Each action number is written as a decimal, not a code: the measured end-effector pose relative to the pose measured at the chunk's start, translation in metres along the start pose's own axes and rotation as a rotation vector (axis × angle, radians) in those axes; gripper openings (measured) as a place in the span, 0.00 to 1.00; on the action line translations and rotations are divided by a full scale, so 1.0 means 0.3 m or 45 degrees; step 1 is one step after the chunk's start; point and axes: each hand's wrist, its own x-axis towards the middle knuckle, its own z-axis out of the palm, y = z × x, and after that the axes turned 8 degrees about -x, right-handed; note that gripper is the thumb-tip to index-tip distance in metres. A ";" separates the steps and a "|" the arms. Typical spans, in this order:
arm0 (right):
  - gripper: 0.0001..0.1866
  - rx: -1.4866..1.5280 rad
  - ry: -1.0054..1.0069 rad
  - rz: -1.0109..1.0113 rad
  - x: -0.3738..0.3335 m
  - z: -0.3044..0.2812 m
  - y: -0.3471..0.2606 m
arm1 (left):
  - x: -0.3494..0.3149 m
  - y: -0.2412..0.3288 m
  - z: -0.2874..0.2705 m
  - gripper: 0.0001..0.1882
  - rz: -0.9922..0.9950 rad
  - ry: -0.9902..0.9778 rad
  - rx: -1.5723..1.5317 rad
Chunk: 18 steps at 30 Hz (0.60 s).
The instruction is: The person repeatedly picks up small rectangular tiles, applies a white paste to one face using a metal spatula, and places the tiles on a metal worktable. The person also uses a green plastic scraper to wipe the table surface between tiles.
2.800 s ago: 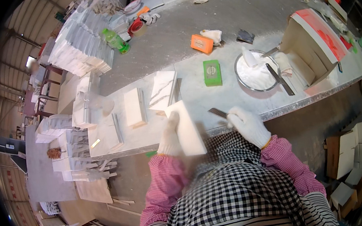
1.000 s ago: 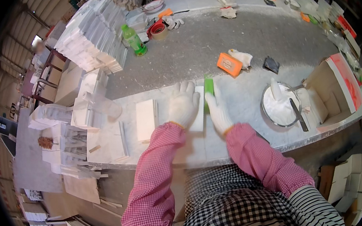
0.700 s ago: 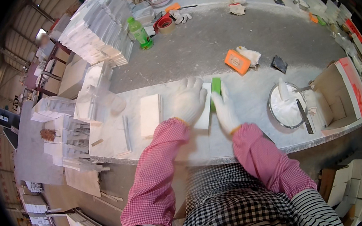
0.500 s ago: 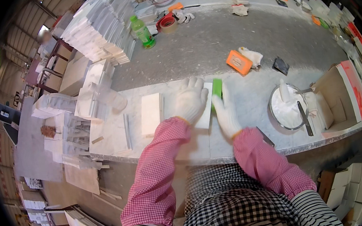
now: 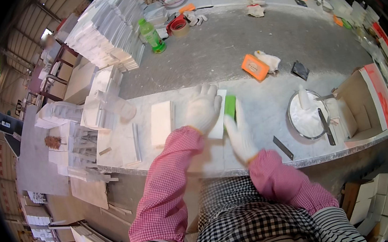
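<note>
My left hand [image 5: 201, 110], in a white knit glove, lies flat with fingers stretched out on a white rectangular slab [image 5: 218, 128], pressing it to the pale stone tabletop. Along the slab's right edge, my right hand [image 5: 240, 135], gloved alike, has a bright green block [image 5: 230, 107] between its thumb and fingers. The block stands against that edge; its gripped face is hidden. Just left of my left hand sits a second white slab or small stack [image 5: 163, 123].
To the right are a metal bowl of white paste [image 5: 305, 121] with tools, a flat dark blade [image 5: 283, 147] and an open cardboard box [image 5: 365, 107]. Beyond lies an orange block [image 5: 255, 67]. Back left, a tall stack of white slabs [image 5: 104, 31] stands by a green bottle [image 5: 152, 36].
My right hand has slid toward me along the slab's edge with the green block. The dark blade beside my right sleeve now shows fully. My left hand stays nearly in place.
</note>
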 end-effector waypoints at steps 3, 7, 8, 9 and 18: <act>0.37 -0.023 -0.011 -0.003 -0.029 0.007 -0.013 | -0.008 -0.006 0.000 0.16 -0.001 0.016 0.002; 0.37 0.110 -0.066 0.082 0.186 -0.027 -0.002 | -0.002 -0.014 0.010 0.17 0.053 0.008 0.034; 0.36 0.120 -0.048 0.096 0.209 -0.028 0.003 | 0.002 -0.009 0.007 0.17 0.052 -0.002 0.031; 0.36 0.126 -0.033 0.107 0.232 -0.026 -0.002 | 0.004 -0.007 0.005 0.17 0.056 0.006 0.022; 0.36 -0.070 0.046 -0.089 0.003 0.004 -0.002 | -0.006 -0.013 0.000 0.16 0.066 0.044 -0.004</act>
